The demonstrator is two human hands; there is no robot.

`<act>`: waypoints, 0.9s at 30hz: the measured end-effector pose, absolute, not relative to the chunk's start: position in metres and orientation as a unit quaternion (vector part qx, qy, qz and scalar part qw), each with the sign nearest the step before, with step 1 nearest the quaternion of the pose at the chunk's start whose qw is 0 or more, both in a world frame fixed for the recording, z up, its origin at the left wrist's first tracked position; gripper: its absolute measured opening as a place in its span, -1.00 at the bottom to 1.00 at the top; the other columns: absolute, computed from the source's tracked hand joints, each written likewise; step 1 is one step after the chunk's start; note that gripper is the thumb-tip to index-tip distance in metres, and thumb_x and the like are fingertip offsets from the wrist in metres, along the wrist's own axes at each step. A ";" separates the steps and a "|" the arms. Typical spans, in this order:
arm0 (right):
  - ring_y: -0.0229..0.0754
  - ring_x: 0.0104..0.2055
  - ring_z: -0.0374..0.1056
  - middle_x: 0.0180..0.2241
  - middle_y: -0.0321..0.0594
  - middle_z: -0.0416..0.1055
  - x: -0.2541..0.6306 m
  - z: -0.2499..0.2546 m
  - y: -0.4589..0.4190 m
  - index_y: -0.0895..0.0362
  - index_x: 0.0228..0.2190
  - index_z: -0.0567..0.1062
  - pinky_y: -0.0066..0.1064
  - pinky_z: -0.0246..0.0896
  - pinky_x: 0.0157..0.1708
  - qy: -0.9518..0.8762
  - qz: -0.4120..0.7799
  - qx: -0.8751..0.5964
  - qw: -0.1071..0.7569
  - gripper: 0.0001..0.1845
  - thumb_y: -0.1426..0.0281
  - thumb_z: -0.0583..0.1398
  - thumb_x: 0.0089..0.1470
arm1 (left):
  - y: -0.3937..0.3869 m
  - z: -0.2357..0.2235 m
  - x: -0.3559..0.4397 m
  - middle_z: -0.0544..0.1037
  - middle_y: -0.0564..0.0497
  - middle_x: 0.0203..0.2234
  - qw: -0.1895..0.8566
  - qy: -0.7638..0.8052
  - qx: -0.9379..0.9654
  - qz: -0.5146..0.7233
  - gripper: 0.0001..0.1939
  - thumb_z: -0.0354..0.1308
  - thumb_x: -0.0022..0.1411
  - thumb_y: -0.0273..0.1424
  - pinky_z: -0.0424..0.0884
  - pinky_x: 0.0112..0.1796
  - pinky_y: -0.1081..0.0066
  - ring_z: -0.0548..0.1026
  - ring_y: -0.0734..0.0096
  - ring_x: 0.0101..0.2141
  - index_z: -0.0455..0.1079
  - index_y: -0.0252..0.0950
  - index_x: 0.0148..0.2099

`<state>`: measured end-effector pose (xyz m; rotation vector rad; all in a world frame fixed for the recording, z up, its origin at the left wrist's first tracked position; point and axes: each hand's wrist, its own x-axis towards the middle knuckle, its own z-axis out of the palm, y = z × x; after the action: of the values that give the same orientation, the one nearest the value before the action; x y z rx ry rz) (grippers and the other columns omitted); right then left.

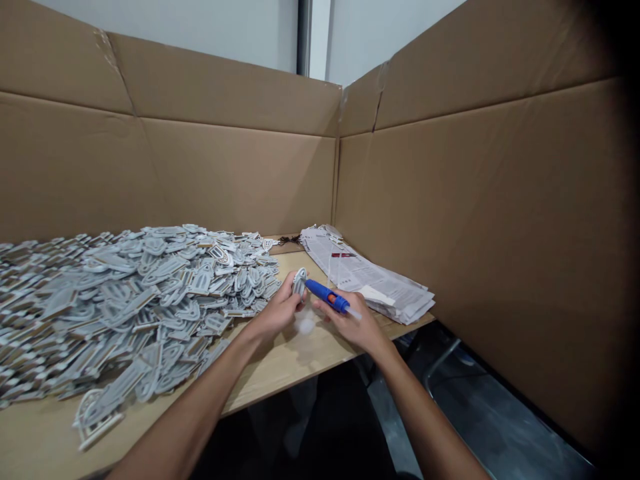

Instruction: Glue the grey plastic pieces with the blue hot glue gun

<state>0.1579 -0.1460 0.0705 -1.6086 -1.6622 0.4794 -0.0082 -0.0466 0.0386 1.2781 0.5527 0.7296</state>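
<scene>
My left hand (278,312) is closed on a small grey-and-white patch (299,281), pinched upright between thumb and fingers above the wooden table (280,370). My right hand (350,324) grips a blue tool with an orange band (327,296), lying across the fingers, its dark end toward the patch and a pale tip sticking out to the right. The two hands are close together near the table's front edge. A large heap of the same grey patches (125,293) covers the table to the left of my left hand.
A stack of printed paper sheets (367,273) lies at the back right of the table. Tall cardboard walls (240,173) enclose the table at the back and right. The table edge drops to a dark floor (475,413) below my right arm.
</scene>
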 end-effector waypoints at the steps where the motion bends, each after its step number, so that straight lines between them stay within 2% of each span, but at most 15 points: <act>1: -0.22 -0.47 0.32 -0.48 -0.30 0.49 0.157 0.071 -0.147 0.14 -0.37 0.55 -0.45 0.10 -0.41 -0.662 0.175 -0.625 0.375 -0.70 0.17 0.24 0.25 | -0.046 0.038 -0.008 0.29 0.15 -0.42 0.707 0.249 0.574 0.329 -0.63 0.05 0.11 -0.47 0.16 -0.41 0.54 0.20 0.55 -0.47 0.29 -0.16 0.00; 6: -0.17 -0.37 0.37 -0.39 -0.22 0.49 0.156 0.072 -0.149 0.12 -0.36 0.44 -0.43 0.08 -0.34 -0.723 0.128 -0.594 0.329 -0.80 0.28 0.21 0.27 | -0.045 0.034 -0.008 0.25 0.17 -0.46 0.700 0.259 0.580 0.326 -0.72 0.02 0.10 -0.49 0.13 -0.42 0.55 0.18 0.57 -0.48 0.27 -0.18 -0.10; 11: -0.08 -0.23 0.45 -0.27 -0.12 0.52 0.153 0.075 -0.151 0.12 -0.27 0.45 -0.41 0.15 -0.26 -0.726 0.127 -0.623 0.262 -0.95 0.40 0.19 0.24 | -0.043 0.032 -0.009 0.25 0.18 -0.47 0.697 0.266 0.585 0.317 -0.79 0.01 0.11 -0.48 0.14 -0.42 0.56 0.18 0.57 -0.48 0.26 -0.20 -0.16; 15: -0.03 -0.21 0.46 -0.23 -0.08 0.51 0.144 0.074 -0.151 0.15 -0.22 0.43 -0.38 0.14 -0.27 -0.727 0.069 -0.665 0.157 -0.80 0.59 0.18 0.10 | -0.043 0.033 -0.010 0.26 0.19 -0.51 0.700 0.275 0.584 0.306 -0.78 0.03 0.14 -0.45 0.14 -0.44 0.55 0.20 0.56 -0.50 0.26 -0.19 -0.12; 18: -0.03 -0.28 0.43 -0.25 -0.04 0.50 0.135 0.065 -0.149 0.16 -0.23 0.41 -0.34 0.11 -0.32 -0.713 -0.006 -0.691 0.119 -0.82 0.60 0.14 0.12 | -0.043 0.032 -0.009 0.26 0.20 -0.54 0.718 0.278 0.561 0.304 -0.78 0.08 0.14 -0.41 0.14 -0.46 0.54 0.21 0.57 -0.54 0.23 -0.18 -0.12; 20: -0.04 -0.29 0.41 -0.27 -0.03 0.47 0.131 0.059 -0.148 0.15 -0.27 0.38 -0.34 0.12 -0.32 -0.693 -0.051 -0.699 0.172 -0.88 0.58 0.10 0.18 | -0.044 0.029 -0.006 0.29 0.21 -0.53 0.748 0.264 0.528 0.303 -0.73 0.09 0.13 -0.39 0.15 -0.47 0.54 0.23 0.58 -0.56 0.19 -0.17 -0.10; 23: -0.08 -0.33 0.37 -0.33 -0.10 0.43 0.133 0.054 -0.147 0.11 -0.29 0.33 -0.35 0.14 -0.32 -0.638 -0.058 -0.693 0.331 -0.95 0.45 0.08 0.26 | -0.047 0.028 -0.004 0.38 0.17 -0.46 0.779 0.239 0.499 0.294 -0.72 0.09 0.12 -0.40 0.16 -0.47 0.54 0.27 0.61 -0.57 0.15 -0.16 -0.10; 27: -0.10 -0.35 0.39 -0.39 -0.18 0.45 0.147 0.050 -0.138 0.11 -0.26 0.38 -0.34 0.23 -0.30 -0.530 0.059 -0.703 0.470 -0.72 0.14 0.14 0.30 | -0.055 0.038 -0.008 0.41 0.13 -0.49 0.789 0.198 0.532 0.234 -0.83 0.14 0.19 -0.35 0.16 -0.48 0.54 0.27 0.63 -0.58 0.19 -0.20 -0.20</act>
<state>0.1473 -0.1384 0.0499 -1.7223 -1.2998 0.1452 -0.0079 -0.0551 0.0384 1.1452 0.4256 0.5041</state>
